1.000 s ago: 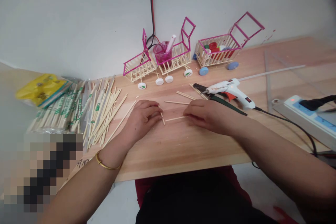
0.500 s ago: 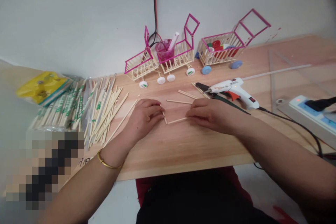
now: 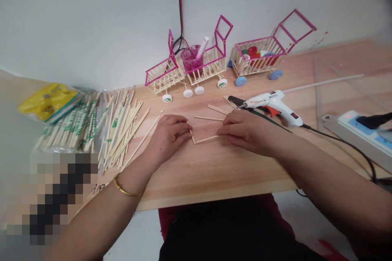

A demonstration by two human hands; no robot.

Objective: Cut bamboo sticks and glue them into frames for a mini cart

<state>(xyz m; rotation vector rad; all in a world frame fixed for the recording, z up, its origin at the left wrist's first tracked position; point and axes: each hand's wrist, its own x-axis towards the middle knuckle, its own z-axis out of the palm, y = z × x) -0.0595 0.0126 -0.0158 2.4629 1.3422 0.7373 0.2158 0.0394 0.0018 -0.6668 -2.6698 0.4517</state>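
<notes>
My left hand [image 3: 174, 135] is closed on a short wooden stick [image 3: 193, 139] that slants down toward me. Between the fingertips of my right hand [image 3: 240, 132] is another short wooden stick [image 3: 208, 139], lying nearly level across the tabletop. The near ends of the two sticks meet at a corner, or almost; I cannot tell whether they touch. Just beyond my right hand lie loose sticks [image 3: 210, 118]. A white glue gun [image 3: 277, 106] with an orange trigger rests to the right, a glue stick [image 3: 324, 82] poking from its back.
Three small stick-built carts [image 3: 163, 79] stand along the wall, a pink-stained cup [image 3: 192, 59] by the middle one. Loose sticks [image 3: 127, 130], bagged sticks [image 3: 73, 124] and a yellow packet [image 3: 47, 100] lie left. At right is a power strip [image 3: 361, 130] with the glue gun's cord nearby.
Almost nothing differs. The right hand's stick has shifted very slightly at its left end, near the corner; both hands keep their grip and place.
</notes>
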